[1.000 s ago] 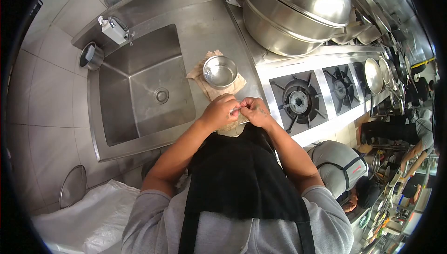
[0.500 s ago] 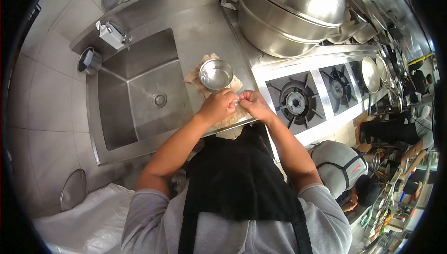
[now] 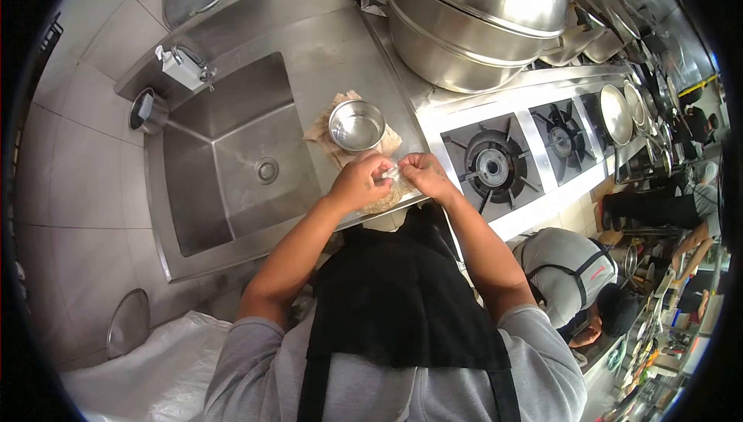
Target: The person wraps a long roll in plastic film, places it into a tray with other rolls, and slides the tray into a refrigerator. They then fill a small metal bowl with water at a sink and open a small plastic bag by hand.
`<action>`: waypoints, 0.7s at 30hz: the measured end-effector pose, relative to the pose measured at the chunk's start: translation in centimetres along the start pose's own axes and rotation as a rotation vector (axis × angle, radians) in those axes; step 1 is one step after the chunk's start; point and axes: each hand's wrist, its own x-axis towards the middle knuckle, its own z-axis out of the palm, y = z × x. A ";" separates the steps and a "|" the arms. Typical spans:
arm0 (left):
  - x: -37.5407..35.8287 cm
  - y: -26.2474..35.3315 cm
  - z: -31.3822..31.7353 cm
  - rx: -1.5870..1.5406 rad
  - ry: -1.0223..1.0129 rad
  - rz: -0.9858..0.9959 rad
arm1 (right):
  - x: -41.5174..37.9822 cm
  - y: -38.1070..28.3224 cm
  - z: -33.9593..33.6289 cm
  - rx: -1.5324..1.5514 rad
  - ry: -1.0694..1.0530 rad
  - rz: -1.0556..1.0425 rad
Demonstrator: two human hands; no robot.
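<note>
My left hand (image 3: 359,183) and my right hand (image 3: 425,176) are close together at the counter's front edge, fingers pinched on the gathered top of a clear plastic bag (image 3: 382,204). Light brown, grainy-looking contents fill the bag; what they are I cannot make out. Just beyond my hands stands a round metal pot (image 3: 357,126) with a shiny inside. It rests on a crumpled beige cloth (image 3: 320,132), which shows around its sides.
Left is a steel sink (image 3: 232,166) with a faucet (image 3: 203,66) and white dispenser (image 3: 181,68). Right are gas burners (image 3: 491,165), with a large lidded steamer pot (image 3: 472,35) behind. A co-worker (image 3: 569,271) bends over at the right; other people are farther off.
My fingers have shifted slightly apart, and more of the bag's twisted top shows between them. The pot and cloth stay in place; the view has shifted a little.
</note>
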 end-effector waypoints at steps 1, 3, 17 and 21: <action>0.1 0.2 -0.1 0.001 -0.002 0.000 | 0.1 0.3 0.0 -0.016 -0.013 -0.008; 0.2 0.5 -0.1 0.242 -0.031 0.121 | 0.2 0.5 0.0 -0.030 -0.023 -0.016; 0.2 -1.2 1.2 0.301 0.016 0.077 | -1.7 -1.8 1.3 -0.255 0.128 -0.125; 0.1 -1.6 1.1 0.092 -0.054 -0.120 | -2.1 -1.8 1.2 -0.310 0.133 -0.119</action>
